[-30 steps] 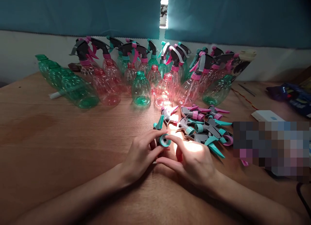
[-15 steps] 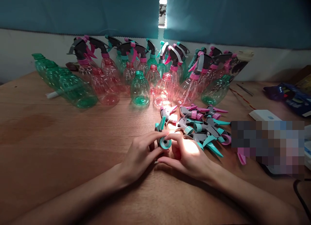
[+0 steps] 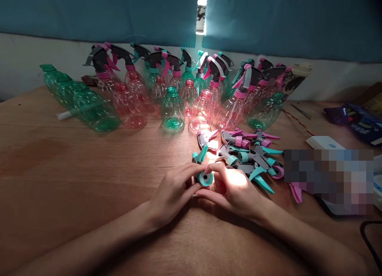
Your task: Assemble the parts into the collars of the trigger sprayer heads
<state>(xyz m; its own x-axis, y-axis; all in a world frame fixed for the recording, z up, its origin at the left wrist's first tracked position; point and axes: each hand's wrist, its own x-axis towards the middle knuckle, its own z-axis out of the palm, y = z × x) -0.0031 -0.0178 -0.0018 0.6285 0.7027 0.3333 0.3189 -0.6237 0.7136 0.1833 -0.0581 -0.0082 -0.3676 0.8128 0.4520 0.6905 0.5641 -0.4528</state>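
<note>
A grey spray trigger head with a teal trigger and collar [image 3: 205, 178] is between my two hands, its open collar facing me. My left hand [image 3: 173, 186] is closed around its body. My right hand [image 3: 235, 190] has its index finger on the collar's rim and its other fingers curled in. Between the right thumb and the left fingertips shows the pale end of a small thing [image 3: 194, 195], too hidden to name. Just beyond and right of my hands lies a pile of loose spray heads [image 3: 253, 158] in grey, teal and pink.
Open-necked bottles, such as a green bottle [image 3: 172, 113] and a pink bottle [image 3: 200, 115], stand ahead. Bottles with spray heads [image 3: 176, 63] are behind them. White tubes [image 3: 65, 115] lie left, a white box [image 3: 325, 142] right. A blurred patch covers something at right.
The spray head has shifted slightly right and toward me, its trigger tilting a little to the right. Both hands keep nearly the same grip.
</note>
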